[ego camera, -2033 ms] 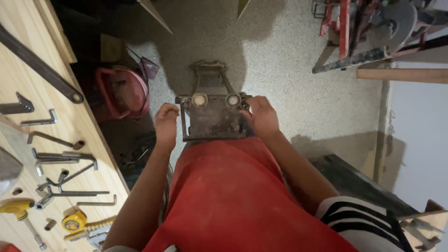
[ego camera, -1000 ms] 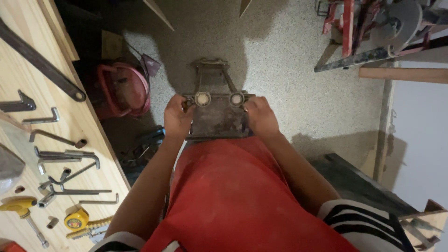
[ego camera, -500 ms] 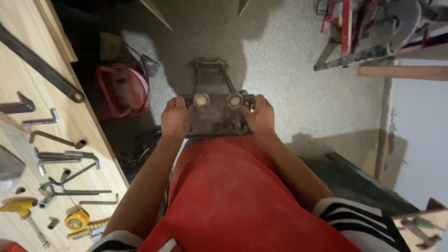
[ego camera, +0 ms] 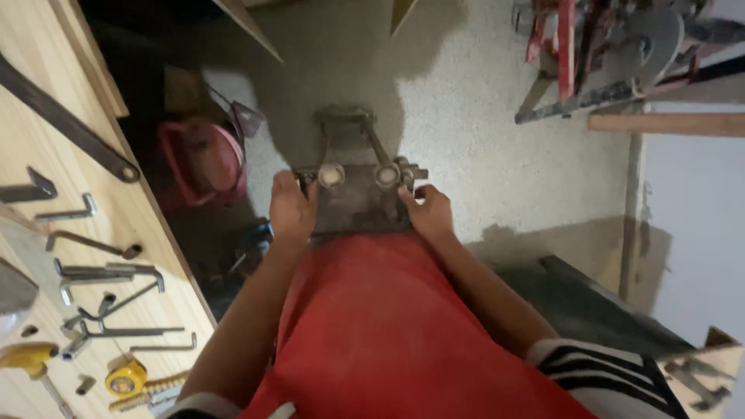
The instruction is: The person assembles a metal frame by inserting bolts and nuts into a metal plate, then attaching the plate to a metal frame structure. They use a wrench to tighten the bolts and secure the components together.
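I hold a rusty, dark metal bracket assembly (ego camera: 357, 202) in front of my red-clad lap, over the speckled floor. It is a flat plate with two pale round rollers along its top edge and a narrower frame reaching away from me. My left hand (ego camera: 291, 209) grips the plate's left edge, thumb near the left roller. My right hand (ego camera: 427, 211) grips the right edge beside the right roller. The plate's near edge is hidden by my red garment.
A wooden bench (ego camera: 46, 147) at left carries hex keys, wrenches, a long dark bar (ego camera: 62, 120), a yellow tape measure (ego camera: 126, 376) and a yellow-handled tool. A red bucket (ego camera: 203, 161) sits on the floor beside it. Red metal machinery (ego camera: 613, 54) and a wooden beam stand upper right.
Both hands kept hold of the metal assembly, shifting slightly along its edges. The view drifted a little; the assembly stays in front of my lap.
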